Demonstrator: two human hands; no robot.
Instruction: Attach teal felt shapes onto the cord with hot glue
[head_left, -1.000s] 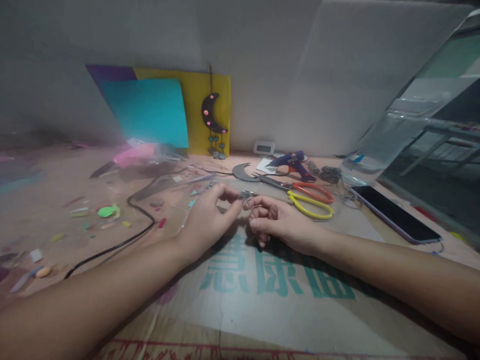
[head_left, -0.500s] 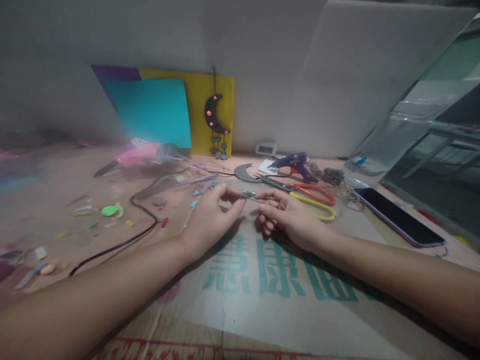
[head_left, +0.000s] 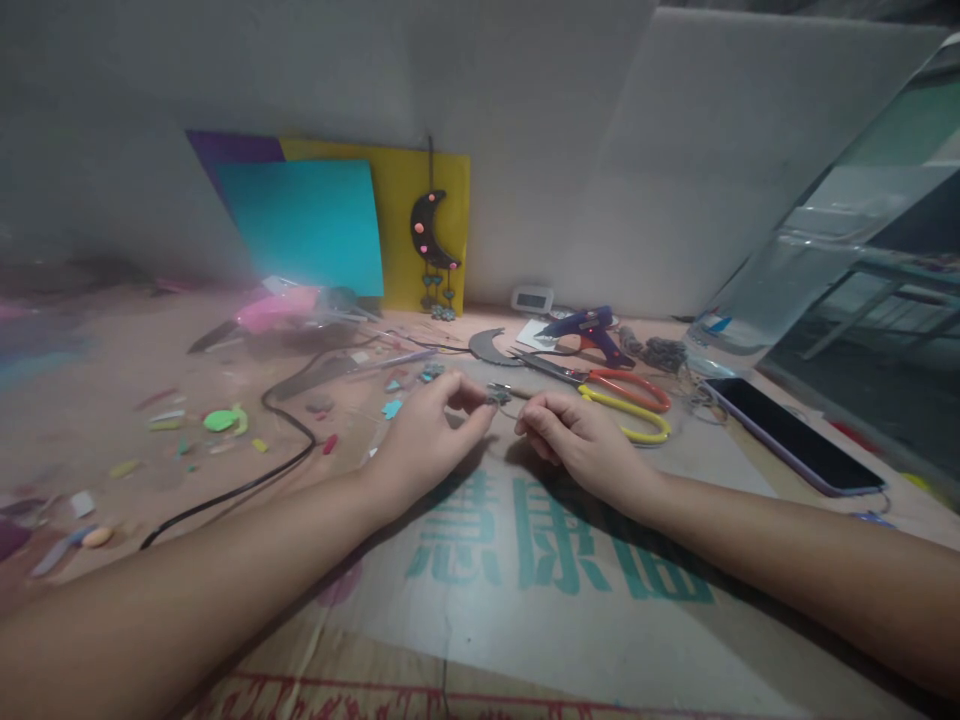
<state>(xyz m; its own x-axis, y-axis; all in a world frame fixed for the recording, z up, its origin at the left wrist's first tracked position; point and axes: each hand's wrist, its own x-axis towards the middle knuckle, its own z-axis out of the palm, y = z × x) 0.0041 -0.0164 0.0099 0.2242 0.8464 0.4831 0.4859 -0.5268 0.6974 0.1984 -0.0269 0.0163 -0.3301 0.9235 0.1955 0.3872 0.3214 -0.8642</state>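
Between the thumb and forefinger of my left hand point(head_left: 431, 430) is a small grey piece point(head_left: 499, 393) with a bumpy outline; its exact kind is too small to tell. Just to the right, my right hand point(head_left: 574, 435) has its fingers curled together. A faint thin strand seems to run between the hands, but what the right fingers hold is hidden. Behind the hands lie a grey crescent-moon cutout point(head_left: 491, 348) and scissors point(head_left: 626, 400) with one red and one yellow handle. Small blue flower-like cutouts point(head_left: 391, 409) lie left of my left hand.
A dark moon ornament point(head_left: 431, 235) hangs before a yellow board point(head_left: 390, 220). Behind the scissors are a purple glue gun point(head_left: 589, 330) and grey yarn point(head_left: 660, 350). A phone point(head_left: 795, 435) lies right. A black cable point(head_left: 307, 435) crosses the scrap-strewn left side.
My right hand's fingers have drawn back slightly from the small grey piece and curled in more tightly. My left hand still pinches the piece, now tilted a little lower.
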